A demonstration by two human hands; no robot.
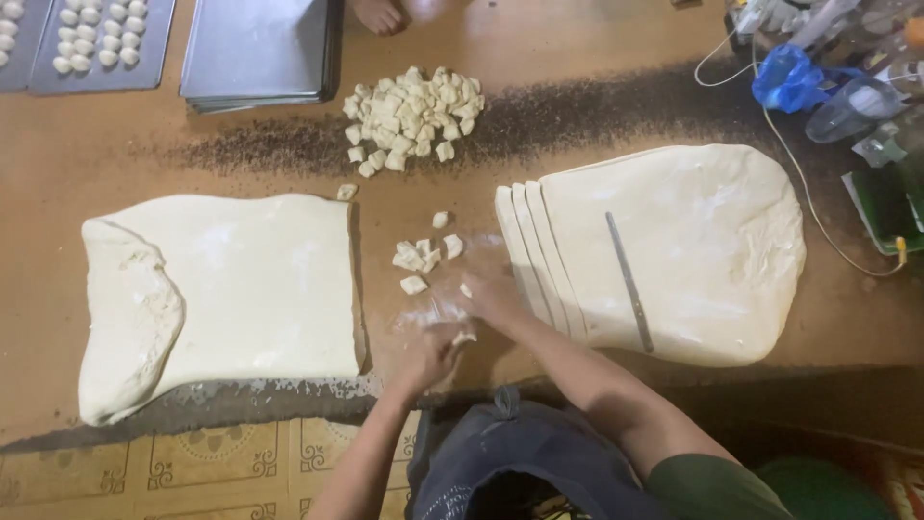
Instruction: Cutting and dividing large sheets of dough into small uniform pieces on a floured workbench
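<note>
Nearest the camera, the person's left hand (430,354) and right hand (491,297) work close together over the brown surface (58,154), in the gap between two dough sheets. Both are motion-blurred. The left hand's grip looks curled around a small pale bit of dough at its fingertips, though I cannot tell for sure; whether the right hand's grip is spread or pinching also cannot be told from the blur.

Just beyond the hands lies a small scatter of dough pieces (421,258), loose on the floured patch, probably dropped where they come off so both hands stay free.

To the right, touching the working area, the cut dough sheet (693,241) has narrow strips (529,260) sliced along its near-left edge, lying side by side and within easy reach of the right hand. A long thin metal blade (629,281) rests on top of that sheet, parked on the dough rather than on the surface, handy for another cut.

To the left, the uncut dough sheet (241,289) lies flat, one end folded over.

Farther back, a larger pile of dough pieces (412,120) sits apart from the sheets. Beyond it are stacked empty trays (258,48) and a tray of shaped dough balls (96,39). Another person's hand (377,13) shows at the far edge.
</note>
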